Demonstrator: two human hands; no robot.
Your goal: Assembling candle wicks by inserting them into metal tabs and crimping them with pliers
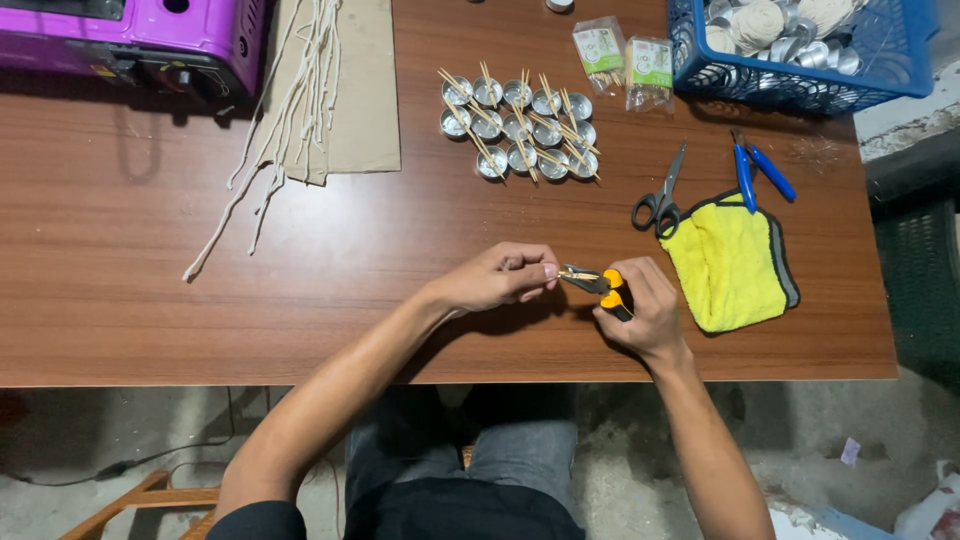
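right hand (pixel 645 305) grips stiff orange-handled pliers (pixel 598 284) by the handles, left hand (pixel 505 277) pinches something tiny and light at their tip.

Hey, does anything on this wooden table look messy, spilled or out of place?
Nothing is spilled or damaged. The only untidy spot: white cotton strings trail off the brown cardboard sheet onto the wooden table. The round metal cups with wooden sticks sit grouped together.
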